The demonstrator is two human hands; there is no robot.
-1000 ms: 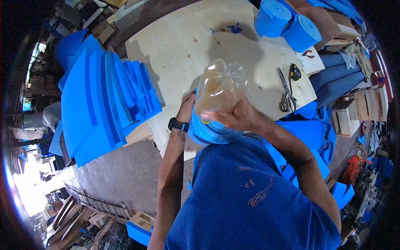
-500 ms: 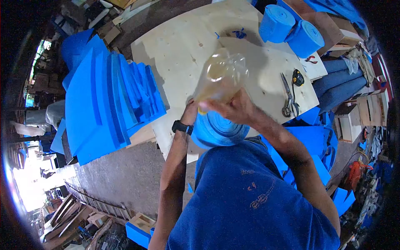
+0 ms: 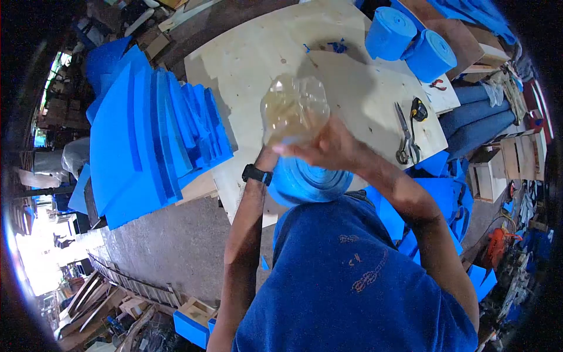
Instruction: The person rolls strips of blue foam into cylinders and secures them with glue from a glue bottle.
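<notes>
Here, my right hand (image 3: 328,146) clasps a clear bottle (image 3: 293,108) above the counter (image 3: 252,58). My left hand (image 3: 267,157) lies just beneath it, beside a foam roll (image 3: 308,182); I cannot tell its grip.

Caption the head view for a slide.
Right hand holds a clear bottle above a blue foam roll at a plywood table.

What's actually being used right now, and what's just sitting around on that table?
In use:
- clear plastic bottle, tipped neck-down, gripped by the right hand
- blue foam roll beneath it
- left hand beside the roll, mostly hidden

Lying about:
- scissors
- tape measure
- red pliers
- spare foam rolls
- stacked foam sheets left of the plywood table
</notes>
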